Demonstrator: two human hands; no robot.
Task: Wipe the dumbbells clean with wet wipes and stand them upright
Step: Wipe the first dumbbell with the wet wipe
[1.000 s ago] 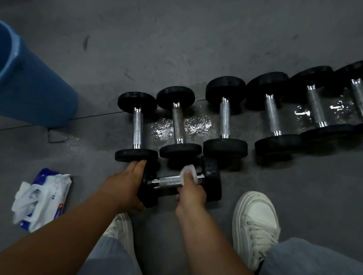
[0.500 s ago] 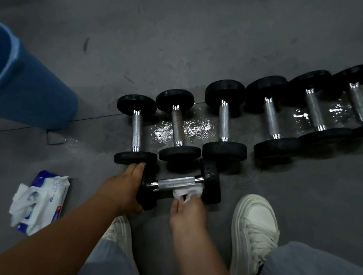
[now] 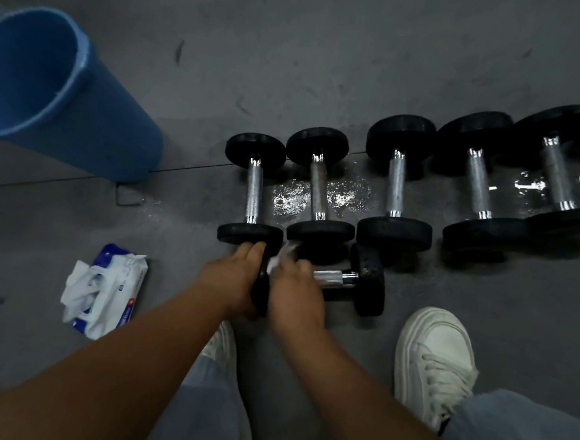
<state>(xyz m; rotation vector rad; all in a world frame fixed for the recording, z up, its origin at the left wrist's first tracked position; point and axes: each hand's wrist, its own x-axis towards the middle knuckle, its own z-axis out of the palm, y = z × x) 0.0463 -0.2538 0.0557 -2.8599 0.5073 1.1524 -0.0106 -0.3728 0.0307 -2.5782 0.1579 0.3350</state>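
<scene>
At ten o'clock in the view a blue bin [image 3: 58, 97] is seen on the grey floor [image 3: 329, 49]. A pack of wet wipes [image 3: 106, 288] lies at eight o'clock from the hands, with loose sheets pulled out of its opening.

The left hand [image 3: 231, 281] is curled over the rim of the left head of the small dumbbell [image 3: 368, 281], which is laid crosswise on the floor at the centre. Just beside it, the wet wipe [image 3: 283, 259] is clutched in the right hand [image 3: 293, 293] and pressed against the left end of the chrome handle [image 3: 334, 278].

A second ago the wipe was held at the handle's right end, and half a second ago beneath it. It has since been drawn along the bar towards nine o'clock, so the right stretch is now bared. The handle pass is judged nearly done. The heads probably remain to be wiped, and the dumbbell has not yet been stood up.

At twelve o'clock from the hands the row of dumbbells [image 3: 396, 183] is laid flat over wet patches [image 3: 321, 196], none upright. A white shoe [image 3: 433, 359] is planted at four o'clock.
</scene>
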